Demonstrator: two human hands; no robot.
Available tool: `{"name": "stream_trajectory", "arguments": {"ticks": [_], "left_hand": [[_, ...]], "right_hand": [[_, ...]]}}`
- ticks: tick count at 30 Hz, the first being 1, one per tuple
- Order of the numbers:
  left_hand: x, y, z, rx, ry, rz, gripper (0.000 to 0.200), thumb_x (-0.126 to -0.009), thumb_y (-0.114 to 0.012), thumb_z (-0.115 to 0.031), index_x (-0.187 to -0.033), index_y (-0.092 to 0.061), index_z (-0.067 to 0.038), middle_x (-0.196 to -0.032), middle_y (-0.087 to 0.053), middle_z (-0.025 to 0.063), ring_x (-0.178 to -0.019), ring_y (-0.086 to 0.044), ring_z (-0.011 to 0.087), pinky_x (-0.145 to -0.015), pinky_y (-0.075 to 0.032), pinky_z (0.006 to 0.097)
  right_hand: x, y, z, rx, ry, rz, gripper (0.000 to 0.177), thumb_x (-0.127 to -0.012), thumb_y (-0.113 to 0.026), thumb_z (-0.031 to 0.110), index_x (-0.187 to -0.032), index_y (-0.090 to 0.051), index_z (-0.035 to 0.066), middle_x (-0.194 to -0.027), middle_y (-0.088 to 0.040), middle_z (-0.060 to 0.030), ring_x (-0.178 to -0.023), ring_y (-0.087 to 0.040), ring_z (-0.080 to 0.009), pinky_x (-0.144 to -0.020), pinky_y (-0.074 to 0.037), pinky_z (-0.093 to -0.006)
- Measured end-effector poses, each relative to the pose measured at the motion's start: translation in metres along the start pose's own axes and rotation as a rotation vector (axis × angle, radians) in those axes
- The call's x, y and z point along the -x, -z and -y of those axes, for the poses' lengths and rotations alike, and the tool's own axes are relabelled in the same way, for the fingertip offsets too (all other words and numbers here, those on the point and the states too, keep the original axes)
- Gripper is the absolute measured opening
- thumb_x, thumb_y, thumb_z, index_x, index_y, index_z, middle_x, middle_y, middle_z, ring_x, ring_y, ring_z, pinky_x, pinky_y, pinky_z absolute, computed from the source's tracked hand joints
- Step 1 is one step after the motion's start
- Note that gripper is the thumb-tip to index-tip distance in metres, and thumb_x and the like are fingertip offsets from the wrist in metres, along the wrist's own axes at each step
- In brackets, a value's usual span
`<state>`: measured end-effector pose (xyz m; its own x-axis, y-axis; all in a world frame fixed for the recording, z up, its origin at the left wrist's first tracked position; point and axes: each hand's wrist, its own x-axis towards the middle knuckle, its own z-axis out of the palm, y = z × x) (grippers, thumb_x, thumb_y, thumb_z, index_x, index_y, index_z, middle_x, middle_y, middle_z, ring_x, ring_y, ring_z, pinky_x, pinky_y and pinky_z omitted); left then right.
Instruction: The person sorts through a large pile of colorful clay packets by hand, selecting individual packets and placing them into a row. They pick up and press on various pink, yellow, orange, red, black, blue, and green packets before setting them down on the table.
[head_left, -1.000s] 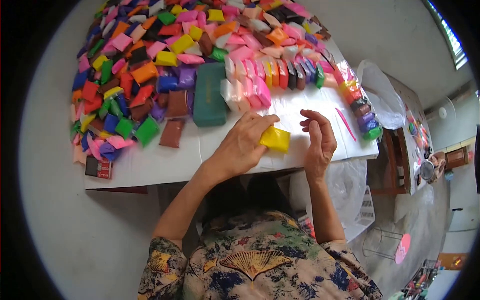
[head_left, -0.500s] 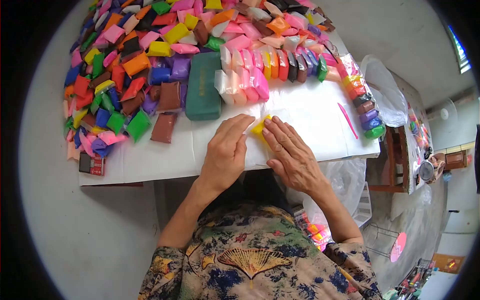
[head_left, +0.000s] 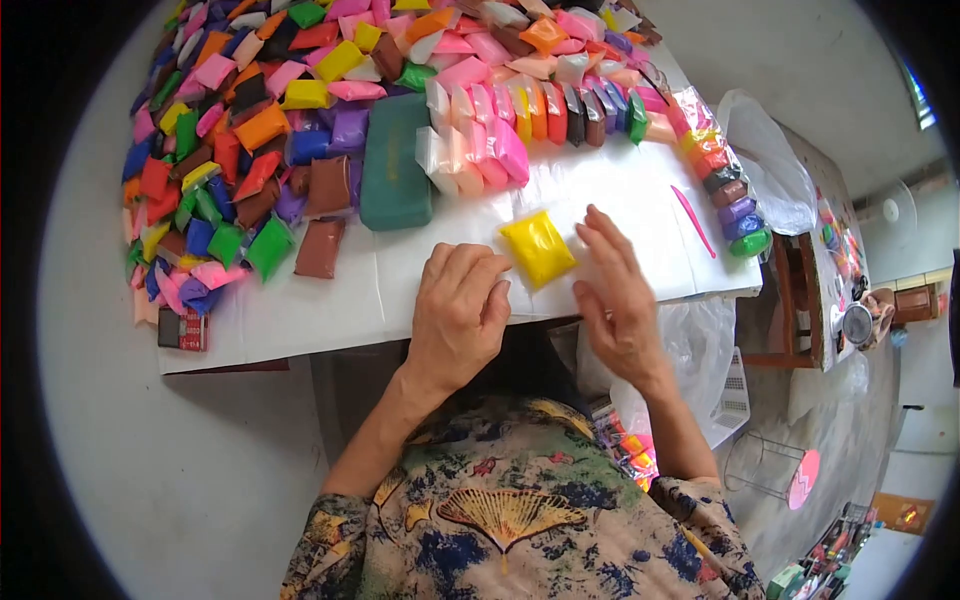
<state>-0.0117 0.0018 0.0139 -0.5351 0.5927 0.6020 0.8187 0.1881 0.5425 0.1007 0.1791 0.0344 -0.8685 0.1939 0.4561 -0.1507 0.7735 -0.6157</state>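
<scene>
A yellow sealed packet (head_left: 538, 248), soft and pillow-shaped, lies on the white-covered table (head_left: 370, 300) between my two hands. My left hand (head_left: 460, 305) rests just left of it with the fingers curled in. Nothing shows in that hand, though its palm is hidden. On the packet's other side, my right hand (head_left: 618, 290) is slightly raised and a little blurred. Its fingers are apart and hold nothing.
Behind the packet stand rows of clear-wrapped coloured packets (head_left: 510, 155) beside a green box (head_left: 398, 165). Many loose packets (head_left: 265, 125) are heaped at left. A pink tool (head_left: 693, 222) and a stacked column of packets (head_left: 735, 205) are at right.
My right hand has lifted off the yellow packet and moved right, uncovering it. My left hand has drawn slightly toward me, its fingers more curled. The camera view has shifted slightly.
</scene>
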Motion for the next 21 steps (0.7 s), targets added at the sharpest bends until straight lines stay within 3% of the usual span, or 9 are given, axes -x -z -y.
{"name": "stream_trajectory", "arguments": {"ticks": [2,5,8,10,14,21], "left_hand": [[0.001,0.001,-0.004,-0.019,-0.022,0.024,0.027,-0.076,-0.070,-0.005,-0.102,-0.062,-0.001,-0.098,-0.056,0.0122,-0.093,-0.053,0.0319,-0.083,-0.044,0.0412],[-0.001,0.000,-0.011,-0.071,-0.050,0.058,0.028,-0.076,-0.074,-0.009,-0.100,-0.061,-0.001,-0.096,-0.055,0.0124,-0.091,-0.052,0.0317,-0.081,-0.044,0.0404],[-0.002,-0.008,-0.013,-0.138,-0.065,0.053,0.025,-0.076,-0.075,-0.009,-0.095,-0.060,-0.002,-0.093,-0.054,0.0122,-0.088,-0.051,0.0316,-0.079,-0.043,0.0403],[-0.001,-0.014,-0.010,-0.183,-0.087,0.047,0.026,-0.077,-0.075,-0.014,-0.092,-0.058,-0.002,-0.091,-0.050,0.0117,-0.087,-0.049,0.0298,-0.077,-0.042,0.0418],[-0.002,-0.015,-0.009,-0.198,-0.105,0.051,0.017,-0.078,-0.071,-0.009,-0.087,-0.057,-0.003,-0.089,-0.050,0.0115,-0.086,-0.050,0.0300,-0.076,-0.043,0.0417],[-0.007,-0.020,-0.008,-0.213,-0.152,0.032,0.011,-0.078,-0.065,0.000,-0.085,-0.057,-0.003,-0.087,-0.052,0.0117,-0.085,-0.051,0.0315,-0.077,-0.043,0.0424]], "right_hand": [[0.006,0.004,-0.010,0.125,-0.034,-0.040,0.045,-0.081,-0.064,-0.003,-0.126,-0.056,0.000,-0.139,-0.053,-0.0215,-0.129,-0.051,-0.0400,-0.108,-0.041,-0.0460],[0.004,-0.001,-0.017,0.236,0.106,-0.038,0.033,-0.077,-0.070,-0.001,-0.109,-0.060,0.002,-0.123,-0.060,-0.0155,-0.115,-0.058,-0.0356,-0.101,-0.044,-0.0449],[0.001,-0.010,-0.022,0.200,0.154,-0.113,0.029,-0.075,-0.073,0.001,-0.099,-0.059,0.004,-0.111,-0.061,-0.0116,-0.104,-0.059,-0.0331,-0.099,-0.044,-0.0441],[-0.001,-0.013,-0.024,0.211,0.173,-0.133,0.028,-0.074,-0.074,0.000,-0.097,-0.058,0.005,-0.107,-0.061,-0.0107,-0.101,-0.058,-0.0322,-0.097,-0.044,-0.0454],[-0.003,-0.014,-0.024,0.240,0.217,-0.151,0.025,-0.075,-0.073,0.001,-0.095,-0.057,0.004,-0.103,-0.061,-0.0094,-0.099,-0.058,-0.0310,-0.096,-0.043,-0.0483],[-0.004,-0.026,-0.017,0.369,0.237,-0.209,0.018,-0.075,-0.067,0.000,-0.089,-0.056,0.005,-0.098,-0.059,-0.0081,-0.090,-0.057,-0.0275,-0.085,-0.042,-0.0435]]}}
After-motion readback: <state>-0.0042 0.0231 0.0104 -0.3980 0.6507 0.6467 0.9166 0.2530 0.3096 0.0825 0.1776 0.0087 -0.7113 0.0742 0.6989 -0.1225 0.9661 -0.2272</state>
